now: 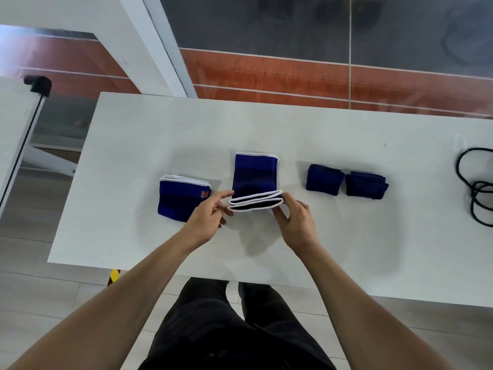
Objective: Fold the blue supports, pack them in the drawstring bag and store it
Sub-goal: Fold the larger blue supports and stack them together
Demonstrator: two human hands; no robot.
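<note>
Filling the frame's middle, a white table (pixel 160 124) carried four blue supports: one unfolded support (pixel 254 174) at centre, a stack (pixel 181 198) to its left, two folded ones (pixel 324 180) (pixel 366 184) to its right. Left hand (pixel 208 220) and right hand (pixel 297 222) pinched its near white-edged corners. A black cord (pixel 477 190) lay at right.

A bare workroom or office rather than a home: a plain white table (pixel 293 124) stands on pale floor tiles (pixel 40 303), its far edge near a glass partition (pixel 293 22) in a white frame (pixel 160 44), with a black cable (pixel 477 188) coiled at its right edge.
</note>
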